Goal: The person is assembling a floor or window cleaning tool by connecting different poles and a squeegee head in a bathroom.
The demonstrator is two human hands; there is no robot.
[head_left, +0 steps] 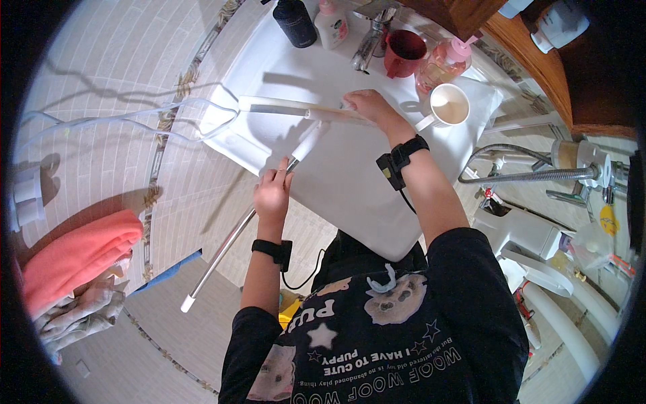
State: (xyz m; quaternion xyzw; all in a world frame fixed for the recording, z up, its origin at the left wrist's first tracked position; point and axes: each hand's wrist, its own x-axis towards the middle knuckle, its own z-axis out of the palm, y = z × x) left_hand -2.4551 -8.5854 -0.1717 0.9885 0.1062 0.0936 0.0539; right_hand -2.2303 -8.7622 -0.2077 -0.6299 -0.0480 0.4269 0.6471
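A T-shaped floor wiper (pixel 269 106) lies over the white sink (pixel 350 182), its long white head crossing the basin. From a white joint, its silver pole (pixel 229 245) slopes down past the sink's left edge to a white end cap. My left hand (pixel 272 192) is closed around the pole just below the joint. At the right end of the head, the curled fingers of my right hand (pixel 372 108) grip its edge; the fingertips are partly hidden. A white mug (pixel 449 106) stands to the right of this hand.
Behind my right hand are a metal faucet (pixel 372 44), a red cup (pixel 404 54) and a pink pump bottle (pixel 444 66). Black (pixel 294 23) and white (pixel 332 25) bottles stand farther left. A white cord (pixel 134 116) hangs at the left, above a coral towel (pixel 84 256).
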